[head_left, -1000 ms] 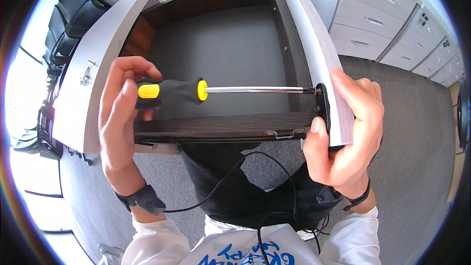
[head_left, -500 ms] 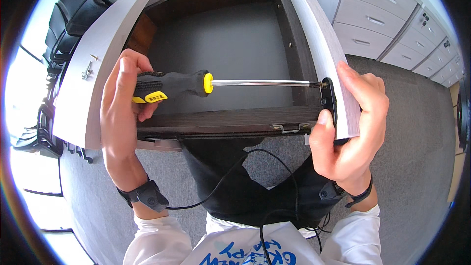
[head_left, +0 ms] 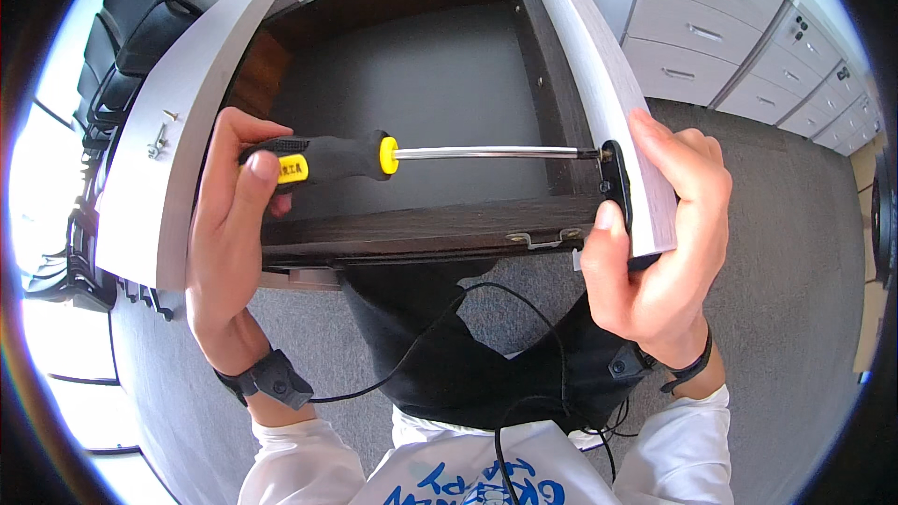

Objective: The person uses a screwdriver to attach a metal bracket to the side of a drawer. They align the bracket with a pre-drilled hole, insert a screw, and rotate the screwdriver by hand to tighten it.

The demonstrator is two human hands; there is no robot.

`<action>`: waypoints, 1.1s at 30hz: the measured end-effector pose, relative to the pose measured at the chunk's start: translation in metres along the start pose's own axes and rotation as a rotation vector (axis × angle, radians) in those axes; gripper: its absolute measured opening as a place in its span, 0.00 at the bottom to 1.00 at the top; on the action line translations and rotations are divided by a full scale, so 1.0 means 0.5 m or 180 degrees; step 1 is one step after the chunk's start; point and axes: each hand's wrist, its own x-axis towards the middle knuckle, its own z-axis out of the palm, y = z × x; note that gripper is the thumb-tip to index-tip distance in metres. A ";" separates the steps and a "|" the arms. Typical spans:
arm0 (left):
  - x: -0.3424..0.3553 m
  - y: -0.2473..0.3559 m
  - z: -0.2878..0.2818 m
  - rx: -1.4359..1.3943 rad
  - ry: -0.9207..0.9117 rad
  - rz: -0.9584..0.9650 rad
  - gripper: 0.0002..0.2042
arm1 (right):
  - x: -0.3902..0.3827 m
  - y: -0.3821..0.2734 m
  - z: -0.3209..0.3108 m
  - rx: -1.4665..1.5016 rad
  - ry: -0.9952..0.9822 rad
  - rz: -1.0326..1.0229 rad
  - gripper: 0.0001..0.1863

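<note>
My left hand [head_left: 229, 220] is closed round the black and yellow handle of a screwdriver [head_left: 351, 157]. The shaft runs level to the right, its tip meeting a screw [head_left: 607, 153] at the upper end of a small black metal plate [head_left: 615, 183]. That plate lies against the inner face of a pale wood-grain panel [head_left: 599, 65] on the right. My right hand [head_left: 669, 238] grips the panel's near end, thumb pressed on the plate's lower end and fingers wrapped over the outer side.
Between the two pale panels sits a dark brown open box [head_left: 421, 103] with a metal bracket [head_left: 544, 240] on its near edge. Loose screws [head_left: 158, 141] lie on the left panel [head_left: 178, 145]. Drawer cabinets [head_left: 711, 28] line the right; black chairs [head_left: 140, 14] stand left. A cable [head_left: 412, 355] hangs across my lap.
My left thumb has shifted on the screwdriver handle, and the handle has turned. The whole scene sits slightly further left in view; the tip stays at the screw.
</note>
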 end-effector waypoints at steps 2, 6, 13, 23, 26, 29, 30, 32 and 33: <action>0.012 0.003 0.002 0.0353 -0.0389 -0.0130 0.20 | -0.002 0.003 -0.004 -0.0051 0.0015 0.0006 0.27; 0.014 0.016 0.036 0.0562 0.0134 -0.0577 0.24 | -0.003 0.004 0.003 -0.0068 0.0082 -0.0074 0.26; 0.012 0.001 0.004 -0.0331 -0.0430 0.0563 0.20 | -0.003 0.004 -0.004 0.0064 0.0070 -0.0078 0.26; 0.012 0.008 0.018 0.0178 -0.0240 0.0063 0.22 | -0.003 0.000 -0.007 -0.0064 -0.0047 0.0027 0.25; 0.018 0.007 0.015 0.0144 -0.0465 0.0007 0.19 | -0.003 0.001 -0.005 -0.0069 0.0026 -0.0021 0.25; 0.015 0.004 0.013 -0.0440 -0.0344 0.0499 0.14 | -0.005 0.001 -0.008 -0.0012 -0.0080 0.0122 0.26; 0.014 0.003 0.013 -0.0733 -0.0286 0.0746 0.16 | -0.004 0.004 -0.005 0.0002 -0.0048 0.0050 0.26; 0.005 0.007 0.008 -0.0868 -0.0308 0.0699 0.21 | -0.002 0.006 -0.004 0.0013 -0.0014 -0.0024 0.26; 0.002 0.008 0.006 -0.0689 -0.0217 0.0626 0.19 | -0.001 0.006 -0.004 0.0001 0.0002 -0.0059 0.26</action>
